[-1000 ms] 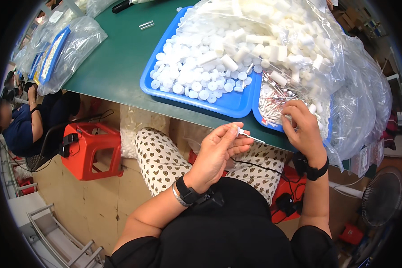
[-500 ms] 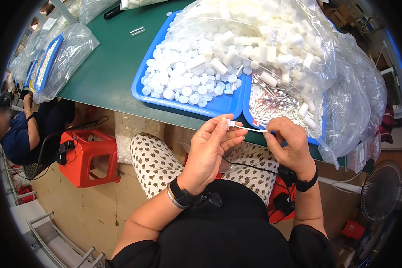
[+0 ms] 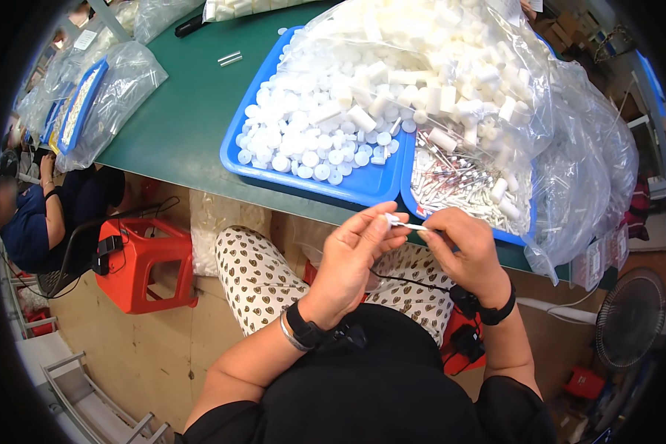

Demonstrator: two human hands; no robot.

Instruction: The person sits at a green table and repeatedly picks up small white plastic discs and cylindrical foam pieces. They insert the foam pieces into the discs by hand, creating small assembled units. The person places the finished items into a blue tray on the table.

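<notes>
My left hand is closed, its thumb and fingers pinching a small white plastic cap. From that cap a thin white rod runs to the right. The rod's other end sits in the fingertips of my right hand, which is curled in a pinch. Both hands are just off the table's front edge, over my lap. Beyond them a blue tray is filled with white round caps. Thin white and metal rods fill a second blue tray beside it.
A clear plastic bag spreads over the trays, with white foam cylinders under it. Two short metal tubes lie on the green table. At left are a red stool and a seated person; a fan stands right.
My right hand has moved left toward my left hand. A shorter stretch of the rod shows between them, and both hands sit slightly nearer to me.
</notes>
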